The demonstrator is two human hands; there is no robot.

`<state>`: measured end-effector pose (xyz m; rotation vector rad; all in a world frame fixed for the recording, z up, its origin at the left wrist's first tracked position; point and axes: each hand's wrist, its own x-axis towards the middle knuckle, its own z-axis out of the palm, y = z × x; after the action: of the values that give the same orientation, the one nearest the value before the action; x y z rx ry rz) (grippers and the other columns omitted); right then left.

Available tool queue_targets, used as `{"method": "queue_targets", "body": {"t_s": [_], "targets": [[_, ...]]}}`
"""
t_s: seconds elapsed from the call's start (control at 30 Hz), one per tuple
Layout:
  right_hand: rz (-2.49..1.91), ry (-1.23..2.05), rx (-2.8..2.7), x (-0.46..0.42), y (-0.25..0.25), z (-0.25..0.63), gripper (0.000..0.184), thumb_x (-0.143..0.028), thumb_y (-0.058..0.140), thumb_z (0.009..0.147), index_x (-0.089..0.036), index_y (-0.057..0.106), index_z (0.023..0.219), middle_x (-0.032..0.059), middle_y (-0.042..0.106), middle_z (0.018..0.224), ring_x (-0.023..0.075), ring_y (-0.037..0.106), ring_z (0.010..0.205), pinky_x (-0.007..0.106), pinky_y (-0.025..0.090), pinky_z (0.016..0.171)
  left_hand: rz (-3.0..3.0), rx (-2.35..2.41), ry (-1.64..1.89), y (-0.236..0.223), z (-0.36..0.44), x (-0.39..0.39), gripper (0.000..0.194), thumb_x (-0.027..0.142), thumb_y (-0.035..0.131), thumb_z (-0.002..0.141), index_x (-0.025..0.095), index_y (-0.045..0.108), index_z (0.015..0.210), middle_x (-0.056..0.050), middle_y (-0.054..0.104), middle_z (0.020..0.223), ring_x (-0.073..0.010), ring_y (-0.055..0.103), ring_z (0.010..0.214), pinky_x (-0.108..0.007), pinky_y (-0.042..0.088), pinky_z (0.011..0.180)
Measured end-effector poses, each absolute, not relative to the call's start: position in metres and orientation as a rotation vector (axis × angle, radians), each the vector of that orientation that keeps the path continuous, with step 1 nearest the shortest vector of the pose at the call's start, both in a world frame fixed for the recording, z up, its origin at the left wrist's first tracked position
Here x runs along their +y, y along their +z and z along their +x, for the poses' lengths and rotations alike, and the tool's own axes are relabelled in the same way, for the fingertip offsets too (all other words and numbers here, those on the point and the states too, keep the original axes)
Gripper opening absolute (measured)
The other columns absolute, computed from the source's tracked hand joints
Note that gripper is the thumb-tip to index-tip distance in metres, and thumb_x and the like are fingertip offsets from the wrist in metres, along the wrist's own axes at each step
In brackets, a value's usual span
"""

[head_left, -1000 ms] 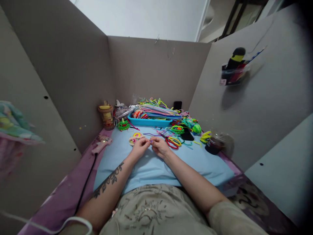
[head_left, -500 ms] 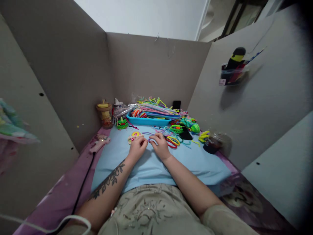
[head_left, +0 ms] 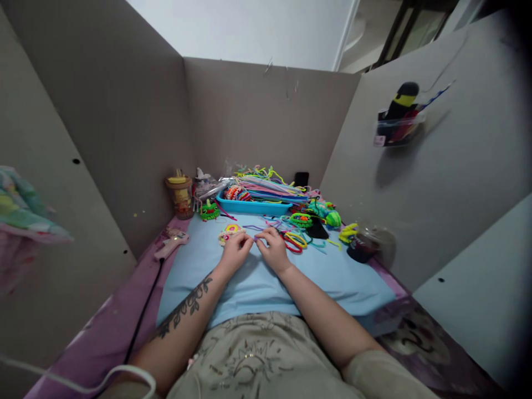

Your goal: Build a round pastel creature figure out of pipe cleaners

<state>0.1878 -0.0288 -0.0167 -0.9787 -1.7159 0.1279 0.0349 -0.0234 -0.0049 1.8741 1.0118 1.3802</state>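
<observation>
Being pinched in the head view is a small purple piece [head_left: 255, 239] — it is being held over the light-blue cloth [head_left: 255, 288] by the fingertips of the left hand [head_left: 238, 248] and the right hand [head_left: 272, 248], both nearly closed. Beyond, pipe cleaners [head_left: 274, 187] are being held by a blue tray [head_left: 255, 208] — a cream-and-yellow craft piece [head_left: 226, 233] is being partly covered by the left hand.

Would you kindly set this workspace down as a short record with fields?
Left hand: pinching a small purple piece
Right hand: pinching at the same piece
Surface below: light blue cloth
Behind hands: blue tray of colourful strands
Far left: lidded cup
Near left: pink corded tool
</observation>
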Motion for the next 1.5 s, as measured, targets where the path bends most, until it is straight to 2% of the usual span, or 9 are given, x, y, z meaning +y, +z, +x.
{"method": "queue_targets", "body": {"t_s": [0.13,0.3,0.47,0.63,0.8,1.03,1.23,1.5], "targets": [[-0.949,0.253,-1.675,-0.029,-0.013,0.188,0.009,-0.023,0.062,0.080,-0.020,0.070,0.083,0.0033,0.055,0.082,0.0138,0.051,0.065,0.027,0.043,0.059,1.799,0.987,1.348,-0.008,0.034,-0.018,0.023,0.037,0.058,0.077,0.017,0.057,0.066,0.002,0.053,0.060,-0.0117,0.044,0.057,-0.024,0.035,0.057],[-0.904,0.418,-1.651,-0.031,-0.009,0.188,0.012,-0.031,0.067,0.078,-0.020,0.071,0.078,0.0016,0.053,0.076,0.0122,0.047,0.060,0.026,0.040,0.055,1.745,0.934,1.314,-0.011,0.032,-0.014,0.030,0.043,0.061,0.075,0.015,0.056,0.066,0.001,0.054,0.060,-0.0112,0.046,0.057,-0.023,0.037,0.056],[-0.871,0.582,-1.638,-0.033,-0.005,0.189,0.016,-0.036,0.069,0.076,-0.020,0.072,0.075,0.0022,0.057,0.075,0.0142,0.052,0.067,0.027,0.042,0.060,1.740,0.900,1.308,-0.011,0.032,-0.014,0.028,0.041,0.061,0.077,0.014,0.058,0.069,0.002,0.055,0.061,-0.0104,0.047,0.057,-0.022,0.038,0.055],[-0.858,0.697,-1.622,-0.031,-0.004,0.191,0.018,-0.037,0.069,0.076,-0.019,0.072,0.074,0.0022,0.058,0.075,0.0156,0.054,0.072,0.028,0.043,0.066,1.763,0.881,1.365,-0.011,0.033,-0.015,0.021,0.035,0.063,0.077,0.014,0.064,0.082,-0.003,0.064,0.076,-0.0131,0.057,0.068,-0.024,0.044,0.063],[-0.853,0.769,-1.576,-0.029,-0.003,0.191,0.018,-0.036,0.067,0.077,-0.019,0.069,0.073,0.0018,0.057,0.076,0.0154,0.052,0.073,0.028,0.041,0.066,1.856,0.862,1.404,-0.012,0.031,-0.015,0.020,0.027,0.061,0.079,0.015,0.069,0.093,-0.006,0.069,0.084,-0.0161,0.061,0.074,-0.026,0.048,0.066],[-0.804,0.940,-1.519,-0.030,-0.003,0.190,0.025,-0.037,0.070,0.071,-0.017,0.060,0.061,-0.0011,0.052,0.069,0.0131,0.047,0.067,0.026,0.038,0.064,2.094,0.802,1.509,-0.009,0.029,-0.019,0.017,0.023,0.061,0.082,0.019,0.072,0.095,-0.007,0.067,0.085,-0.0175,0.060,0.081,-0.029,0.049,0.071],[-0.787,1.158,-1.403,-0.024,-0.013,0.187,0.025,-0.037,0.070,0.068,-0.017,0.056,0.061,-0.0053,0.043,0.058,0.0072,0.033,0.049,0.022,0.024,0.047,2.309,0.798,1.605,-0.013,0.029,-0.024,0.022,0.023,0.054,0.088,0.024,0.070,0.104,-0.005,0.062,0.085,-0.0156,0.057,0.080,-0.030,0.048,0.073],[-0.804,1.358,-1.281,-0.024,-0.009,0.185,0.028,-0.036,0.071,0.063,-0.018,0.051,0.057,-0.0080,0.033,0.048,0.0051,0.023,0.040,0.023,0.012,0.040,2.468,0.942,1.648,-0.015,0.031,-0.025,0.024,0.022,0.052,0.090,0.026,0.069,0.106,-0.006,0.064,0.087,-0.0167,0.059,0.083,-0.031,0.049,0.076]]}}
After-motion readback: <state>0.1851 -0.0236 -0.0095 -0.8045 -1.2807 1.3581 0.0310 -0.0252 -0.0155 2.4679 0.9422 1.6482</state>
